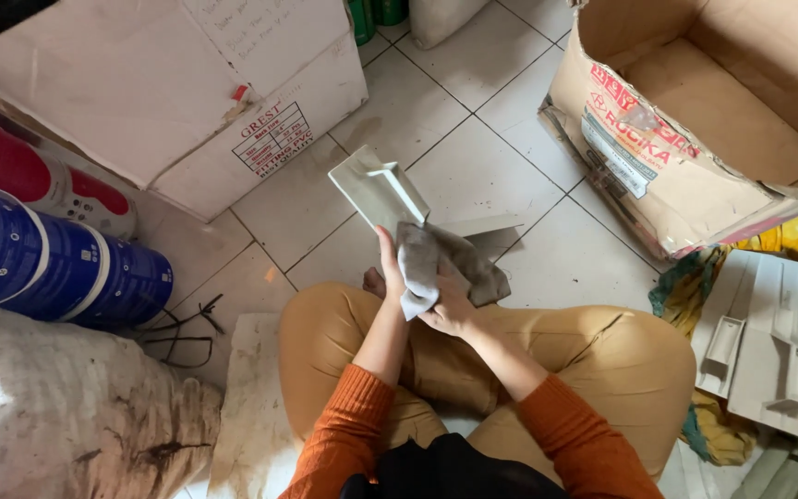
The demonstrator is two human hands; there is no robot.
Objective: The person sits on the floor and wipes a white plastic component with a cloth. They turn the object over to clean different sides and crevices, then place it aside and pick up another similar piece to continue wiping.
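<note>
Left hand (390, 268) fingers clamped on pale bracket (379, 189), raised above tiled floor (473, 176). Right hand (450, 310) fingers closed around grey rag (436, 263), pressed against bracket's lower end, over lap.

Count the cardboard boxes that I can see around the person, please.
2. One closed white cardboard box lies at upper left, beside the blue cans. One open brown cardboard box stands at upper right. More boxes may be hidden outside the view.
</note>
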